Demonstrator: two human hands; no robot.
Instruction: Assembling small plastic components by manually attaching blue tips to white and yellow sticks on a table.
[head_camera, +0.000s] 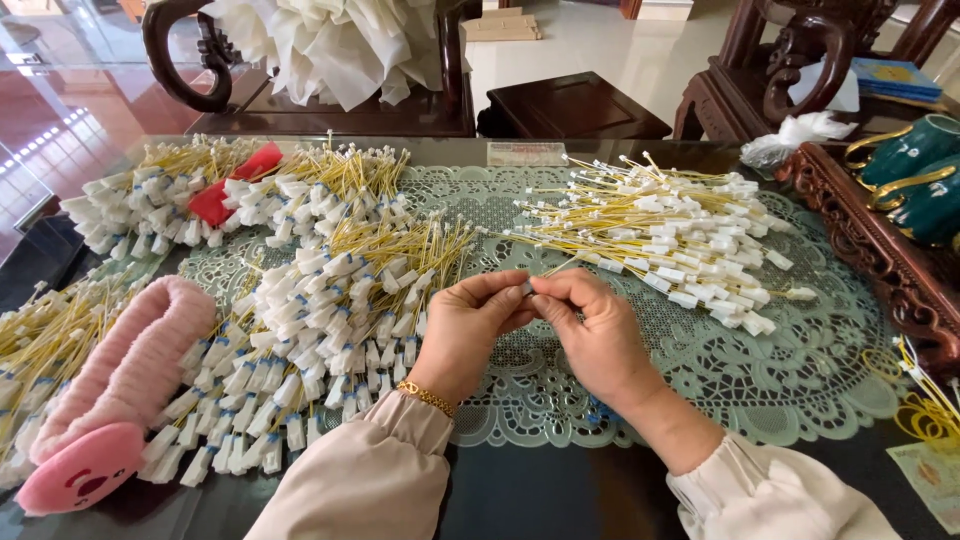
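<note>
My left hand (468, 330) and my right hand (590, 335) meet above a pale green lace mat (790, 380), fingertips pinched together on a small white connector piece (527, 288) that is mostly hidden by the fingers. A gold bracelet (427, 396) sits on my left wrist. Just left of my left hand lies a big pile of yellow wires with white plug ends (320, 330). Another pile of the same yellow wires (670, 235) lies beyond my right hand.
More wire bundles (150, 195) lie at the far left around a red piece (235, 182). A pink plush wrist rest (115, 390) sits at the front left. A carved wooden tray (880, 260) with green cups (915, 160) stands right. Dark wooden chairs (780, 60) stand behind.
</note>
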